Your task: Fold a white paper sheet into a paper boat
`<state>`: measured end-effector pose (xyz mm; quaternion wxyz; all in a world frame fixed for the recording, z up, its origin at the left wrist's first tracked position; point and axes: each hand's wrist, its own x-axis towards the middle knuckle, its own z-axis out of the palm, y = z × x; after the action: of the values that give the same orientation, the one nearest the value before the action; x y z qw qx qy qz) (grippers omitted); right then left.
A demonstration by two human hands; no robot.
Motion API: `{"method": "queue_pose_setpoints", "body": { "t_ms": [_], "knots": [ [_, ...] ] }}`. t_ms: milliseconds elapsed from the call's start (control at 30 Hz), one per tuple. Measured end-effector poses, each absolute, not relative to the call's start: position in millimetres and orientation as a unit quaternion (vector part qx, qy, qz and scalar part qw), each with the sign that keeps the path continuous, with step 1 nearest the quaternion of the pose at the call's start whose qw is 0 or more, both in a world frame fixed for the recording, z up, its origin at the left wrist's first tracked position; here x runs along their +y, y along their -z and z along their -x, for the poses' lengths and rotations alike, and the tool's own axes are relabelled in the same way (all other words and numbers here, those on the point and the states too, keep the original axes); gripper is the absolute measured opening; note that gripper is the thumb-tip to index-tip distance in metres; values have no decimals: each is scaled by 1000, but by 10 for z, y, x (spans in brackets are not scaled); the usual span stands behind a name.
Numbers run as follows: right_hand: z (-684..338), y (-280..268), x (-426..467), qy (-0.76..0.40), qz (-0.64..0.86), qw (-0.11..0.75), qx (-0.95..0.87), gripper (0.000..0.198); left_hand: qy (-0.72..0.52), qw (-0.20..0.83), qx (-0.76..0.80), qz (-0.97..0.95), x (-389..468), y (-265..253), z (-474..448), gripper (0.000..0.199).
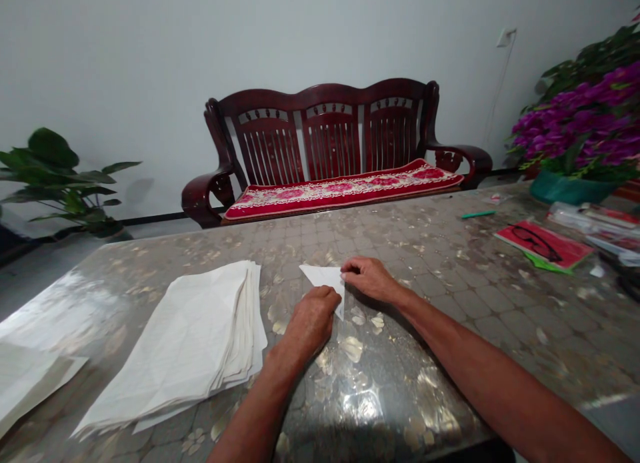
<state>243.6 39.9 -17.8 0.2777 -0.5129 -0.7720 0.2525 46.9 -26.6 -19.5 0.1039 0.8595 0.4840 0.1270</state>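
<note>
White paper triangle [324, 275] lying on desk [425, 236], just ahead of left hand [314, 314].
Right hand [369, 278] is pinching its right edge; left hand, fingers curled, is covering its diagonal long edge, grip unclear.

1. I am using two bare hands: one left hand [314, 311], one right hand [370, 278].
2. I am touching one small, white, triangular piece of paper [323, 275].
3. One thick stack of white paper sheets [185, 336] is lying in full view, its sheets overlapping too closely for counting.
4. I am working at one grey-brown, flower-patterned table [390, 243].
5. One dark-red wooden bench [330, 94] is showing three slatted back panels [330, 122] and carrying one red-and-white floral seat cover [345, 188].
6. I am counting one leafy green plant [54, 150] and one teal pot [570, 188] of purple flowers [585, 120].
7. I am seeing one slim green stick [479, 214], one red booklet [570, 244] and one pair of black-framed glasses [550, 252].
</note>
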Motion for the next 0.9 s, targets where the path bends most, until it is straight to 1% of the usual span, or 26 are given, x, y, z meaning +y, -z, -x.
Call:
{"method": "queue_pose_setpoints", "body": {
  "t_ms": [67, 167, 233, 300, 400, 500, 567, 600, 667, 733, 800, 900],
  "knots": [
    [-2380, 224, 457, -176, 542, 263, -778, 21, -137, 110, 478, -861, -241, 212, -443, 26],
    [-2318, 214, 516, -120, 570, 186, -791, 27, -160, 123, 476, -856, -206, 238, -409, 29],
    [-2294, 179, 530, -113, 576, 144, -797, 31, -183, 132, 472, -852, -188, 258, -392, 31],
    [-2284, 148, 531, -118, 585, 124, -792, 34, -210, 145, 464, -849, -173, 279, -382, 31],
    [-2287, 128, 526, -139, 606, 118, -774, 35, -281, 175, 469, -819, -145, 304, -373, 31],
    [-2293, 129, 521, -147, 616, 116, -765, 32, -381, 211, 547, -715, -88, 318, -366, 32],
    [-2294, 128, 515, -147, 615, 115, -766, 30, -429, 270, 605, -613, -36, 319, -366, 28],
    [-2295, 127, 512, -148, 615, 114, -766, 29, -450, 319, 620, -557, -12, 314, -371, 26],
    [-2299, 125, 507, -151, 614, 115, -766, 28, -495, 440, 608, -437, 24, 287, -394, 22],
    [-2307, 128, 505, -156, 614, 119, -765, 27, -538, 535, 562, -329, 34, 235, -428, 17],
    [-2317, 135, 505, -160, 612, 123, -765, 27, -559, 577, 529, -273, 22, 168, -462, 13],
    [-2331, 141, 503, -164, 607, 123, -768, 28, -566, 599, 510, -246, -4, 77, -497, 13]
  ]
}}
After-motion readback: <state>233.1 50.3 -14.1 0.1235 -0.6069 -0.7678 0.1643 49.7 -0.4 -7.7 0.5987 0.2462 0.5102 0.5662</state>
